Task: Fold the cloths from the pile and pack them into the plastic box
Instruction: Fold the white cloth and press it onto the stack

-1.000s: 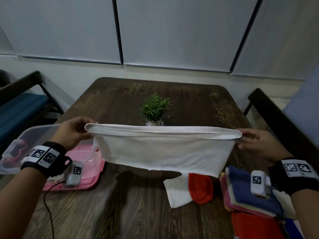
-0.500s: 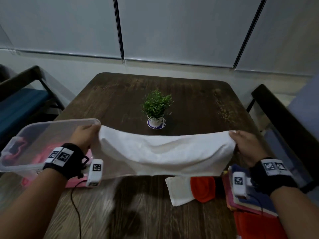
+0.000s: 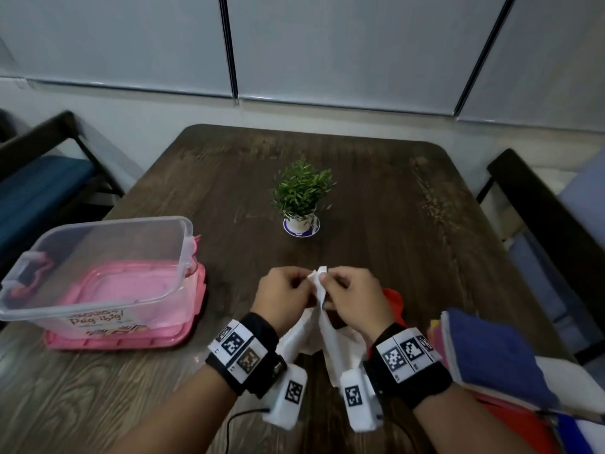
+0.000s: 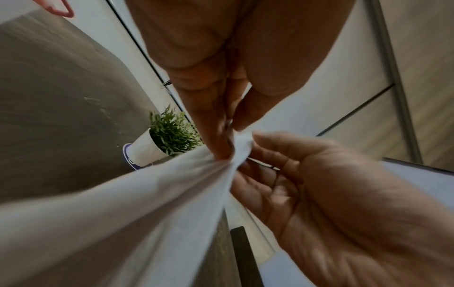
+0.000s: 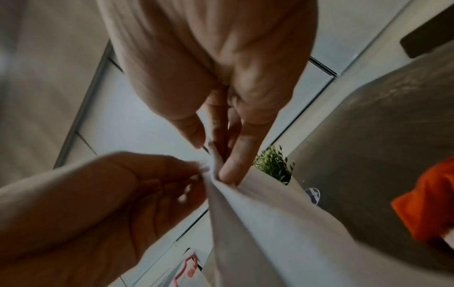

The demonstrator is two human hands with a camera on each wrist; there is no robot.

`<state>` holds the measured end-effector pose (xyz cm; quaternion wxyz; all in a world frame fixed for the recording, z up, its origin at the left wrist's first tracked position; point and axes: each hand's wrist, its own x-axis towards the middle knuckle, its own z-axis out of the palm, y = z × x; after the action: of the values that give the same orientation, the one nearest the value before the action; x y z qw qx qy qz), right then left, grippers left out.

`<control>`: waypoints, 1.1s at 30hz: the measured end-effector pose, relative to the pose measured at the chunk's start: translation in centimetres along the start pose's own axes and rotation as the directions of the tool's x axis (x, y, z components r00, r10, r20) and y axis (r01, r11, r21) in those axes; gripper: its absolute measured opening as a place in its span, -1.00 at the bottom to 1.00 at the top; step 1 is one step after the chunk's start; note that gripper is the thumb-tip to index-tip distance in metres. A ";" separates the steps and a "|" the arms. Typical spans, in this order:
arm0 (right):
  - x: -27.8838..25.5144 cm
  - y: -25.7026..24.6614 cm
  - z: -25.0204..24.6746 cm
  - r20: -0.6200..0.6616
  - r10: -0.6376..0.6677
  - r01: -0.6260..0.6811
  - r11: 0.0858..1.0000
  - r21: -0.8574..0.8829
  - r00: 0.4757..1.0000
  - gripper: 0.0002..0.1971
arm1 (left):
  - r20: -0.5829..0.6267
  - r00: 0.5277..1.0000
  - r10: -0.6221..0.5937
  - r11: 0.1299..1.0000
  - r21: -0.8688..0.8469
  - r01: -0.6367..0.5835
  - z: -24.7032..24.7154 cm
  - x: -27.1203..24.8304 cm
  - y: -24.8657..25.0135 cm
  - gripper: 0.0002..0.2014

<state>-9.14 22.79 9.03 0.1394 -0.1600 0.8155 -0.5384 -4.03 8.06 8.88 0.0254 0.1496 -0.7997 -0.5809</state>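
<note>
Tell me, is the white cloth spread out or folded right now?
Folded in half, not spread. Both hands, left hand and right hand, pinch the top corners of the white cloth together, and it hangs doubled between the wrists.

The pile (image 3: 510,365) runs off the right edge; hands hide the white cloth's (image 3: 330,342) corners.

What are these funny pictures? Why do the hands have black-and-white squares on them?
No machine here: a person wears three cameras, one on the head and one on each wrist band with those squares. The head picture looks down at a wooden table. The left hand and right hand each pinch the white cloth, corners together, folding it. The wrist pictures show those fingers close up. Left stands a clear plastic box on its pink lid; right lies a pile of cloths; in the middle, a little plant.
</note>
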 end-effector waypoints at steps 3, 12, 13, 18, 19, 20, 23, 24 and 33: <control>-0.7 -0.9 -0.7 0.017 -0.047 0.048 0.998 -0.045 0.999 -0.83 | 0.118 0.992 0.037 0.990 -0.137 -0.021 -0.1 -0.3 0.2 -0.61; -0.3 -1.5 -2.6 0.129 -0.225 0.241 0.963 -0.124 0.966 -0.81 | 0.225 0.828 0.513 0.711 0.430 -0.557 -2.9 0.6 1.8 -0.77; -0.3 -1.5 -2.6 0.099 -0.230 0.241 0.964 -0.111 0.968 -0.76 | 0.223 0.827 0.516 0.700 0.445 -0.558 -3.1 0.6 2.0 -0.83; -1.0 0.6 -1.7 0.063 -0.220 0.227 0.965 -0.131 0.973 -0.74 | 0.088 0.827 0.556 0.762 0.344 -0.549 -3.8 0.6 2.3 -0.90; -1.2 1.4 -1.5 0.072 -0.207 0.216 0.965 -0.150 0.976 -0.75 | 0.031 0.847 0.531 0.806 0.289 -0.516 -4.1 0.5 2.5 -0.91; -1.3 2.3 -1.5 0.074 -0.197 0.207 0.963 -0.170 0.978 -0.76 | -0.025 0.859 0.512 0.836 0.243 -0.491 -4.4 0.5 2.5 -0.91; -1.5 4.5 -2.1 0.083 -0.176 0.191 0.952 -0.240 0.981 -0.76 | -0.141 0.867 0.477 0.872 0.200 -0.447 -6.3 0.9 1.7 -0.91; -1.3 5.0 -2.3 0.083 -0.178 0.194 0.945 -0.262 0.981 -0.75 | -0.172 0.872 0.458 0.885 0.185 -0.428 -7.1 1.1 1.3 -0.90; 1.1 4.2 -3.9 -0.093 -0.325 0.302 0.932 -0.199 0.941 -0.77 | -0.277 0.917 0.289 0.929 -0.152 -0.339 -12.3 1.8 -0.5 -0.90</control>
<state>-12.15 27.19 6.61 -0.0145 -0.2665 0.8323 -0.4859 -3.05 -3.85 12.18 0.2336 0.0874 -0.7423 -0.6219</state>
